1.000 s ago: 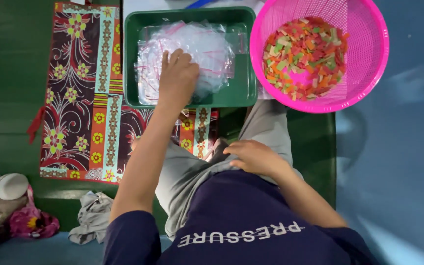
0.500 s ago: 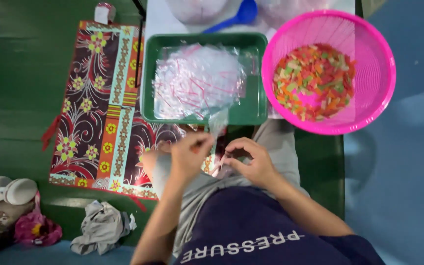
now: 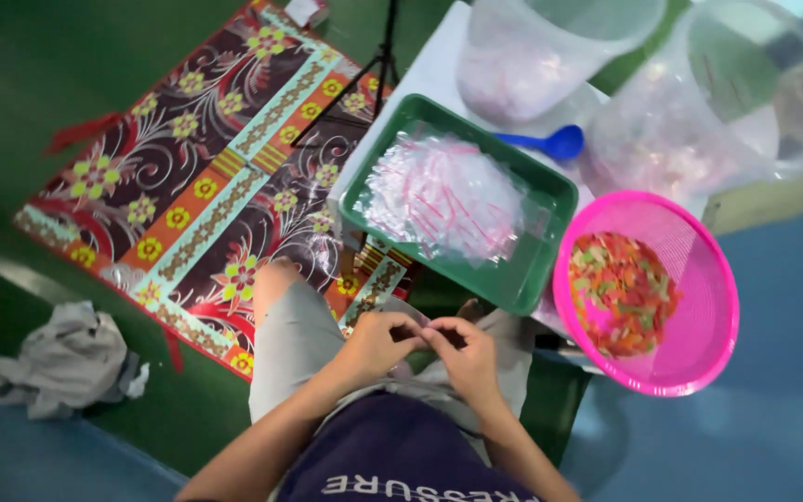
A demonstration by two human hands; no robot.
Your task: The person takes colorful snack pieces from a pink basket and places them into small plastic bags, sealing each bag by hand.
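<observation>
While both hands, left hand [image 3: 378,342] and right hand [image 3: 465,353], pinch fingertips together at lower centre, whatever they grip is too small to tell. Green tray [image 3: 539,270] holds clear bags [image 3: 443,197]; pink basket [image 3: 708,344] at right holds coloured chips [image 3: 622,294].

Two clear tubs [image 3: 550,51], one pink basket [image 3: 699,353]

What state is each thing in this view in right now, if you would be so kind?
Left hand: fingers pinched, meeting the right hand over the lap; what they hold is too small to tell.
Right hand: fingers curled against the left hand.
Green tray: heaped with clear bags.
Pink basket: holds coloured pieces.
Two clear tubs: open, lidless.
Blue spoon: lying beside the tray.
Grey cloth: crumpled.
</observation>
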